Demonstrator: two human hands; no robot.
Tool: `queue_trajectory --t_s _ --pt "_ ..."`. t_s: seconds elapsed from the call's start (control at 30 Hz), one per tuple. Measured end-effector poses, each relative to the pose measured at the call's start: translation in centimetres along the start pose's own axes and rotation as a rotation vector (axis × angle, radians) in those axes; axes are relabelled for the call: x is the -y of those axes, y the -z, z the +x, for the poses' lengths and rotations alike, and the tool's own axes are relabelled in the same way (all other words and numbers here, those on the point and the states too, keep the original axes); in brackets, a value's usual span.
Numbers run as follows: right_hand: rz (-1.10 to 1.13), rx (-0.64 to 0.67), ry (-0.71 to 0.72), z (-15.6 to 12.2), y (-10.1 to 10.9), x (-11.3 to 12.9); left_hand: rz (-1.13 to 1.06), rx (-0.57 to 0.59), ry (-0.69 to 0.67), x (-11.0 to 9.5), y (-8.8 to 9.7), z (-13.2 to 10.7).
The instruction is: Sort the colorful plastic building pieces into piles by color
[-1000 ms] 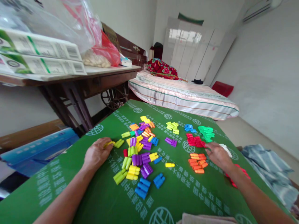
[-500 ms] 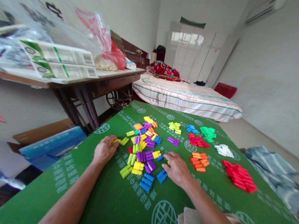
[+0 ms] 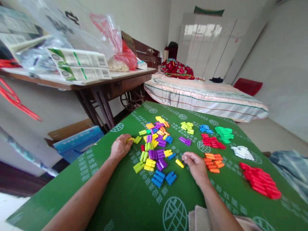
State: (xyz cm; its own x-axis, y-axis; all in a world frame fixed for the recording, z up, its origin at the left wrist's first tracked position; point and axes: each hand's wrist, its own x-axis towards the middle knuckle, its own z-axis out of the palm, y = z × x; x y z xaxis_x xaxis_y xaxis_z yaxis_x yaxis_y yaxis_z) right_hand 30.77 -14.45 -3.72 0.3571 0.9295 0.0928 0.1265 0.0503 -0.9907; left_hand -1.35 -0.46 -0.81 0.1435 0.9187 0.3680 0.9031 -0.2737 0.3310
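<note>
My left hand (image 3: pixel 121 147) seemingly pinches a yellow peg (image 3: pixel 130 140); my right hand (image 3: pixel 196 166), fingers loosely parted, is beside a yellow tube (image 3: pixel 179 163) on the desk (image 3: pixel 130 202), its long axis slanting far-left to near-right.

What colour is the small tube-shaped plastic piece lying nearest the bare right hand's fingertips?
The small tube-shaped plastic piece is yellow, best seen in the head view.

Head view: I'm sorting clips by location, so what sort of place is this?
Probably a home bedroom: a wide bed with pink-and-white striped bedding, a red floral fabric bundle on it, a tall glossy white cabinet beyond.
</note>
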Motion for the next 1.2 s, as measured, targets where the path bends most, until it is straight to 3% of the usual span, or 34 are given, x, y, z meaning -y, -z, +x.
queue_trajectory --t_s 0.2,0.37,0.53,0.73,0.93,1.07,1.2 --pt "0.062 -0.007 -0.018 0.5 0.1 -0.8 -0.028 0.046 -0.072 -0.9 0.7 -0.1" --pt "0.039 0.009 0.013 0.6 0.0 -0.8 -0.072 0.161 -0.085 -2.0 1.5 -0.1" --pt "0.014 0.015 0.053 0.9 -0.1 -0.8 0.020 0.028 -0.049 -3.4 1.6 -0.6" --pt "0.000 0.023 0.073 0.8 -0.2 -0.9 -0.022 -0.017 -0.250 -8.0 1.3 -2.6" --pt "-0.044 0.031 0.083 0.7 -0.2 -0.9 -0.058 0.127 -0.465 -13.9 0.7 -4.7" --pt "-0.063 0.027 0.097 0.7 -0.3 -0.8 0.021 0.250 -0.476 -16.1 0.2 -5.3" --pt "-0.055 0.032 0.085 0.6 -0.3 -0.7 0.101 0.337 -0.456 -17.0 -0.3 -5.3"
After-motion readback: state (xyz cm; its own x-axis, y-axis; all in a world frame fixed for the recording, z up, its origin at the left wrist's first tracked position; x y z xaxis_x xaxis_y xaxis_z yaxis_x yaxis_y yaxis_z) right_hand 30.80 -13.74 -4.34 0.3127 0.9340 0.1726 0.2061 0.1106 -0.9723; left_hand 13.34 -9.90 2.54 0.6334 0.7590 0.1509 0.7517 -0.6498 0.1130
